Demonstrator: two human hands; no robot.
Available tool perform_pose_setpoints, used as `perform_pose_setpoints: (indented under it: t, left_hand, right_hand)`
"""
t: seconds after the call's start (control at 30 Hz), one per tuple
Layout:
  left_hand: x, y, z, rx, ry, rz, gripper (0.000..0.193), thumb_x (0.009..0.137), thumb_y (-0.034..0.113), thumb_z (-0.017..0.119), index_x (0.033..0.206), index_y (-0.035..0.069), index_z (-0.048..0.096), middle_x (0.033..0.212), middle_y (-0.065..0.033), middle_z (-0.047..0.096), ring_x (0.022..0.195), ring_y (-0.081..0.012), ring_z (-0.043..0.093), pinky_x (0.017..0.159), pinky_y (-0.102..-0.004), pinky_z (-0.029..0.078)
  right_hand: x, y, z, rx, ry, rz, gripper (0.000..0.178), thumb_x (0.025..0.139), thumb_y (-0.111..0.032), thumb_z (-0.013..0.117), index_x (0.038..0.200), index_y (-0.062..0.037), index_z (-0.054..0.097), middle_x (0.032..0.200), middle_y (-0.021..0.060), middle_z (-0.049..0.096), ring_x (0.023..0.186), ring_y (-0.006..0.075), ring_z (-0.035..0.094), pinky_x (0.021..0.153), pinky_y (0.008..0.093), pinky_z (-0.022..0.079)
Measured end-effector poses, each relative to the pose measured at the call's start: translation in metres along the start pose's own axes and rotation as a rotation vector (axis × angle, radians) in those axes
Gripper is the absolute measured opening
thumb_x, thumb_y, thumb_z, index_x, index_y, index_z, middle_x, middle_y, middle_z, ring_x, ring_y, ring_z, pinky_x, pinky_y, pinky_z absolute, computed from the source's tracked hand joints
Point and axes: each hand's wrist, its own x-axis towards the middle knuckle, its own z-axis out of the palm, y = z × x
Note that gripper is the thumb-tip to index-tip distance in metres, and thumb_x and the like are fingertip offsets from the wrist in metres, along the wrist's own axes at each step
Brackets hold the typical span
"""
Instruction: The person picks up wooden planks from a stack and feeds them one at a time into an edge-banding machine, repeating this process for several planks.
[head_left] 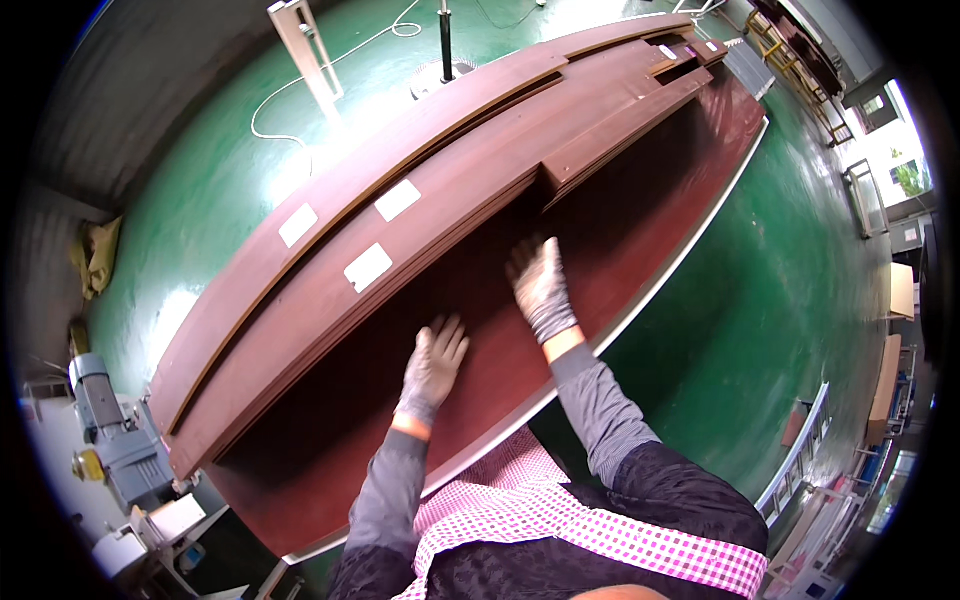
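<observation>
Both my hands wear light grey gloves and hang over a wide dark red board (620, 270) with a pale front edge. My left hand (435, 365) has its fingers apart and holds nothing. Further right and farther from me, my right hand (540, 285) is also open and empty, its fingers a little blurred. I cannot tell whether either hand touches the board. Beyond them lies a stack of long reddish-brown panels (440, 215), with a notch in the near edge. White labels (368, 267) are stuck on the panels. My right hand is nearest to this notch.
A grey motor-driven machine (125, 450) stands at the left end of the board. Past the stack are a white upright frame (305, 55) and a black post on a round base (445, 65). A metal ladder-like rack (795, 450) stands on the green floor (740, 330) at the right.
</observation>
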Motion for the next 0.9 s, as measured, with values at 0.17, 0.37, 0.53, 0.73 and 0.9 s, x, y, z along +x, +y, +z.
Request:
perform_pose_setpoints:
  t: [0.17, 0.37, 0.53, 0.73, 0.9]
  left_hand:
    - [-0.232, 0.049, -0.13, -0.118, 0.077, 0.265, 0.074, 0.1, 0.054, 0.052, 0.153, 0.005, 0.035, 0.16, -0.0163, 0.035, 0.146, -0.0326, 0.036, 0.121, -0.0501, 0.031]
    - [-0.502, 0.119, -0.234, -0.242, 0.263, 0.704, 0.066, 0.102, 0.046, 0.053, 0.151, 0.006, 0.039, 0.154, -0.0162, 0.044, 0.14, -0.0321, 0.046, 0.118, -0.0499, 0.036]
    - [-0.708, 0.206, -0.283, 0.071, 0.393, 1.149, 0.066, 0.102, 0.035, 0.056, 0.154, 0.003, 0.033, 0.152, -0.02, 0.044, 0.137, -0.033, 0.048, 0.118, -0.0492, 0.036]
    - [-0.912, 0.27, -0.341, 0.154, 0.986, 1.58, 0.049, 0.101, 0.02, 0.061, 0.145, 0.005, 0.048, 0.137, -0.0158, 0.059, 0.121, -0.023, 0.061, 0.107, -0.0381, 0.048]
    - [-0.985, 0.216, -0.338, 0.378, 1.71, 1.542, 0.067, 0.09, -0.002, 0.07, 0.15, 0.007, 0.043, 0.145, -0.0146, 0.053, 0.134, -0.0217, 0.051, 0.113, -0.0385, 0.041]
  right_hand:
    - [-0.13, 0.16, 0.039, -0.118, -0.119, 0.34, 0.081, 0.098, -0.052, 0.059, 0.159, -0.0106, 0.025, 0.165, 0.0155, 0.024, 0.151, 0.0359, 0.023, 0.123, 0.0501, 0.019]
    - [-0.329, 0.312, 0.09, -0.376, -0.649, 0.452, 0.058, 0.104, -0.033, 0.054, 0.149, 0.0003, 0.039, 0.149, 0.021, 0.046, 0.135, 0.0326, 0.049, 0.113, 0.0429, 0.042]
    - [-0.447, 0.413, 0.132, -0.393, -0.467, 0.714, 0.054, 0.105, -0.033, 0.051, 0.147, -0.0012, 0.044, 0.149, 0.0209, 0.047, 0.133, 0.0334, 0.052, 0.111, 0.0462, 0.045]
    - [-0.498, 0.488, 0.218, -0.553, -0.796, 0.838, 0.054, 0.1, -0.038, 0.059, 0.145, -0.0089, 0.051, 0.145, 0.0124, 0.054, 0.132, 0.0279, 0.052, 0.112, 0.0435, 0.04]
    - [-0.496, 0.544, 0.264, -0.711, -0.986, 0.949, 0.057, 0.097, -0.043, 0.061, 0.143, -0.0106, 0.053, 0.142, 0.0089, 0.056, 0.129, 0.0261, 0.053, 0.111, 0.0439, 0.04]
